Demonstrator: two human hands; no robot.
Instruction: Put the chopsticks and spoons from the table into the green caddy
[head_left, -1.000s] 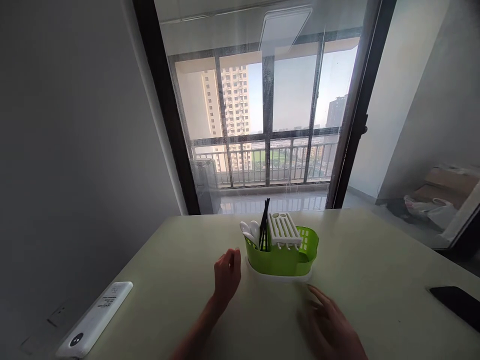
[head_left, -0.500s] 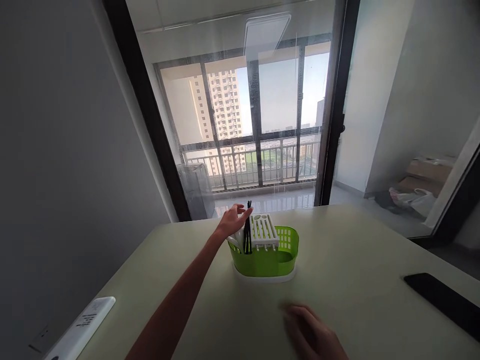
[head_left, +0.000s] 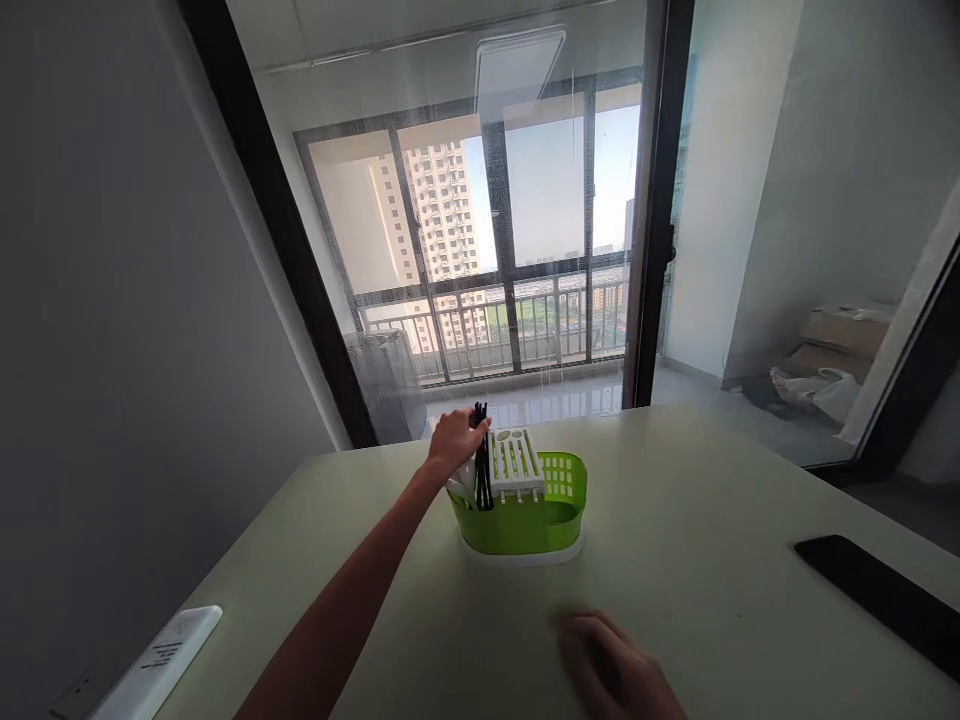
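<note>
A green utensil holder (head_left: 502, 535) with a white base stands on the table, a slotted white rack (head_left: 516, 462) across its middle. Several slim black chopsticks (head_left: 482, 480) rise upright from its left section, beside white utensils (head_left: 463, 482) partly hidden by my wrist. The fingers of my left hand (head_left: 454, 438) are closed round the upper part of the chopsticks, whose tips show above. Down at the bottom of the view, my right hand (head_left: 619, 665) is curled just over the table, slightly blurred, with nothing seen in it.
A white power strip-like object (head_left: 176, 650) lies at the table's left edge, and a flat black object (head_left: 874, 595) at the right. Past the table's far edge is a glass door with a dark frame (head_left: 652, 220). Boxes and bags (head_left: 825, 390) rest on the floor behind, right.
My left hand's fingers have closed round the chopsticks' tops; before, they were more spread. The whole view has shifted slightly. My right hand stays curled near the same spot.
</note>
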